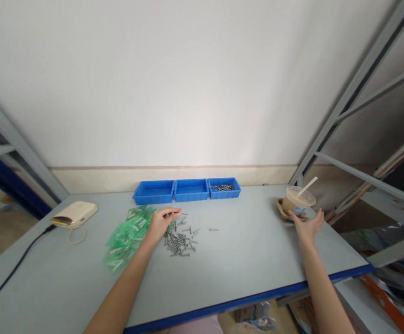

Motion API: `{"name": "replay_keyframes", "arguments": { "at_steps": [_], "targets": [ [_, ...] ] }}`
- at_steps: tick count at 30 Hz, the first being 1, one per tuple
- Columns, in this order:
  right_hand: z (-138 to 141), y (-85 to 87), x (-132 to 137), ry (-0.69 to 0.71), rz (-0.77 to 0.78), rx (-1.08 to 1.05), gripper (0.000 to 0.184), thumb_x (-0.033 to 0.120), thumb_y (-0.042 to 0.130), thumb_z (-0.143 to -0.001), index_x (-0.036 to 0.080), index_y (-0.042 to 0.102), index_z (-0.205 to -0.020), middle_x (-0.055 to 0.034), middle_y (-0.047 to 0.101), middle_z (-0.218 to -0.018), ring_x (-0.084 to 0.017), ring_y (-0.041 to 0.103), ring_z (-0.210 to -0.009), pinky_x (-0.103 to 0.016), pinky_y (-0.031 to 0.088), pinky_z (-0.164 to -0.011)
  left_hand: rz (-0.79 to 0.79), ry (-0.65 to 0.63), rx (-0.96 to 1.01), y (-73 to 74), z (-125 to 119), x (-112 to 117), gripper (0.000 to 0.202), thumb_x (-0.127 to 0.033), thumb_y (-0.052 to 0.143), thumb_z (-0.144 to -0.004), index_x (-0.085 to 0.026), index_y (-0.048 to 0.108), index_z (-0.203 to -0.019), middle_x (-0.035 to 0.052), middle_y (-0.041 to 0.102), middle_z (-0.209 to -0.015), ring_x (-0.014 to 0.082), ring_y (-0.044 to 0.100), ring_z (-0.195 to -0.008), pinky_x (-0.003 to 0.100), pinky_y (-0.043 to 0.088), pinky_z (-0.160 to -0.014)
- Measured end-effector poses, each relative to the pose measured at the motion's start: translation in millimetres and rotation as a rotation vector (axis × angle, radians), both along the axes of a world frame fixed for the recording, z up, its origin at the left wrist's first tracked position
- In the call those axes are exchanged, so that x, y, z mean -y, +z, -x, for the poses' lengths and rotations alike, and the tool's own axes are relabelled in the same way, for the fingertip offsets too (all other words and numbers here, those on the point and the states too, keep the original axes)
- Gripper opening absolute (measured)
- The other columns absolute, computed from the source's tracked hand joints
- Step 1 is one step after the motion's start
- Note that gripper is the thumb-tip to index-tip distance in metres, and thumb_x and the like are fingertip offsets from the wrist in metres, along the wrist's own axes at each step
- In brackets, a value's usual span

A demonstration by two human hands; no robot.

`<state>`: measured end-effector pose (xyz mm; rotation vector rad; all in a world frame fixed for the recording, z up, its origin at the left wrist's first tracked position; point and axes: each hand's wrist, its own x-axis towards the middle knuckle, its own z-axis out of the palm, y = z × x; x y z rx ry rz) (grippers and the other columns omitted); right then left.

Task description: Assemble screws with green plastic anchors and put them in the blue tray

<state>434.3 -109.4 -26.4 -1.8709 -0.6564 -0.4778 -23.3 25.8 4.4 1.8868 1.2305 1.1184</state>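
My left hand (163, 222) is closed in a pinch, with the thin shank of a screw (184, 214) sticking out past the fingertips. Just below it lies a loose pile of screws (178, 243), mostly silver with some brass-coloured ones. Green plastic bags (127, 239) with small pieces inside lie beside my left wrist. At the right, my right hand (308, 225) is at a lidded plastic cup (292, 200) of light brown drink with a straw. The thumb and fingers are spread at the near side of the cup and its brown holder (280, 211).
Three blue trays (191, 191) stand in a row by the wall; the right one holds small screws (223, 188). A cream-coloured device (76, 213) with a black cable (17, 266) lies at the left. Metal frame posts (327, 123) flank the table. One screw (214, 229) lies apart.
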Motion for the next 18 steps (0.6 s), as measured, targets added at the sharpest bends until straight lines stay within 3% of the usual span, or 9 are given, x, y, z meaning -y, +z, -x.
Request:
{"name": "replay_keyframes", "arguments": {
  "at_steps": [2, 3, 6, 8, 10, 14, 18],
  "targets": [
    [31.7, 3.4, 8.7, -0.034, -0.120, 0.030, 0.075, 0.054, 0.054, -0.068, 0.011, 0.035, -0.127, -0.0187, 0.041, -0.126, -0.032, 0.035, -0.118, -0.049, 0.027, -0.095, -0.022, 0.006, 0.033, 1.0, -0.8, 1.1, 0.024, -0.039, 0.059, -0.067, -0.019, 0.071, -0.074, 0.0051, 0.071, -0.082, 0.0213, 0.061, -0.079, 0.031, 0.046, -0.074],
    [51.4, 6.2, 10.7, 0.035, -0.154, 0.028, 0.065, 0.050, 0.049, -0.074, 0.014, 0.036, -0.126, -0.0165, 0.043, -0.124, -0.029, 0.040, -0.114, -0.047, 0.031, -0.092, -0.027, 0.011, 0.038, 0.9, -1.4, 1.1, 0.023, -0.039, 0.059, -0.067, -0.020, 0.070, -0.072, 0.0046, 0.071, -0.082, 0.0218, 0.061, -0.081, 0.031, 0.046, -0.077],
    [118.3, 19.8, 3.0, 0.528, -0.046, 0.123, 0.032, 0.035, 0.038, -0.085, 0.018, 0.053, -0.108, -0.0098, 0.055, -0.107, -0.023, 0.049, -0.101, -0.039, 0.038, -0.085, -0.017, 0.033, 0.011, -2.8, -3.9, 0.1, 0.022, -0.039, 0.059, -0.066, -0.021, 0.069, -0.068, 0.0039, 0.071, -0.078, 0.0214, 0.062, -0.076, 0.031, 0.047, -0.073],
    [162.2, 31.1, -13.1, 0.859, 0.145, 0.269, 0.027, 0.029, 0.037, -0.086, 0.021, 0.056, -0.104, -0.0069, 0.059, -0.103, -0.021, 0.050, -0.099, -0.037, 0.036, -0.086, -0.012, 0.033, -0.017, -6.7, -5.7, -0.4, 0.022, -0.039, 0.059, -0.066, -0.020, 0.069, -0.069, 0.0041, 0.070, -0.076, 0.0207, 0.062, -0.072, 0.030, 0.047, -0.070],
    [200.8, 40.6, -33.8, 1.057, 0.338, 0.414, 0.032, 0.026, 0.044, -0.084, 0.023, 0.050, -0.115, -0.0060, 0.058, -0.109, -0.021, 0.049, -0.102, -0.035, 0.035, -0.084, -0.012, 0.012, -0.043, -10.0, -6.9, 0.0, 0.024, -0.040, 0.058, -0.067, -0.019, 0.069, -0.071, 0.0042, 0.070, -0.075, 0.0203, 0.062, -0.071, 0.029, 0.046, -0.068],
    [256.1, 47.0, -69.7, 1.138, 0.507, 0.632, 0.026, 0.023, 0.051, -0.083, 0.024, 0.054, -0.109, -0.0045, 0.062, -0.102, -0.021, 0.050, -0.095, -0.035, 0.032, -0.080, -0.028, -0.022, -0.073, -12.5, -6.1, 1.5, 0.025, -0.041, 0.056, -0.070, -0.019, 0.069, -0.074, 0.0041, 0.070, -0.075, 0.0203, 0.062, -0.071, 0.029, 0.046, -0.066],
    [277.7, 40.5, -82.6, 1.097, 0.551, 0.711, 0.011, 0.022, 0.050, -0.085, 0.023, 0.060, -0.089, -0.0023, 0.065, -0.082, -0.020, 0.052, -0.084, -0.034, 0.029, -0.077, -0.040, -0.027, -0.097, -10.4, -4.9, 2.4, 0.025, -0.039, 0.055, -0.073, -0.018, 0.068, -0.074, 0.0043, 0.070, -0.076, 0.0196, 0.061, -0.070, 0.028, 0.045, -0.063]
  ]
}}
